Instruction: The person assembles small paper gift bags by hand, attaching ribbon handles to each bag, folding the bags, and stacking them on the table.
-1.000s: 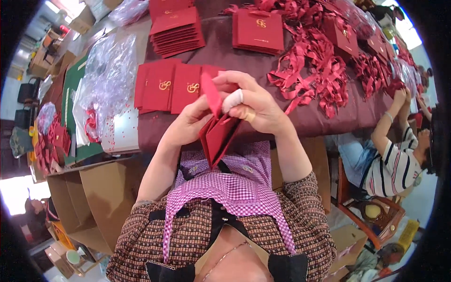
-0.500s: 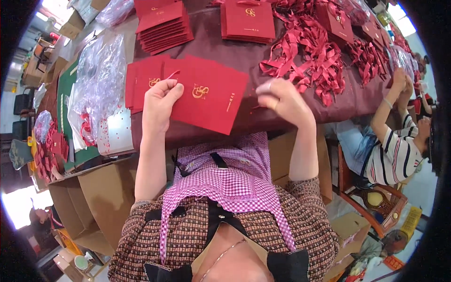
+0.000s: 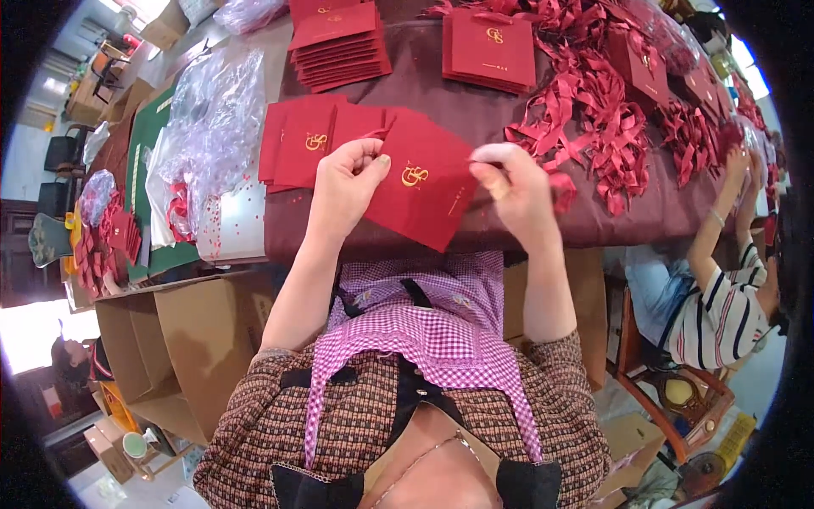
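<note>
My left hand (image 3: 352, 174) is closed on the top edge of a flat red paper bag (image 3: 424, 191) with gold lettering, a short red ribbon loop showing by the fingers. My right hand (image 3: 515, 182) is at the bag's right side, thumb and fingers pinched together. A red ribbon (image 3: 561, 193), blurred, trails beside that hand and seems held in the pinch. Under and left of the held bag, more flat red bags (image 3: 292, 140) lie overlapping on the dark red tablecloth (image 3: 415, 64).
Behind stand a stack of red bags (image 3: 343, 55) and another pile (image 3: 489, 55). Loose red ribbons (image 3: 585, 127) heap at right. Clear plastic wrapping (image 3: 212, 127) lies at left. An open cardboard box (image 3: 199, 348) sits below the table; a person in a striped shirt (image 3: 721, 314) works at right.
My right hand, blurred and away from the bag before, has come to its right edge, with a ribbon now trailing by it. The view has shifted, so the table appears farther right.
</note>
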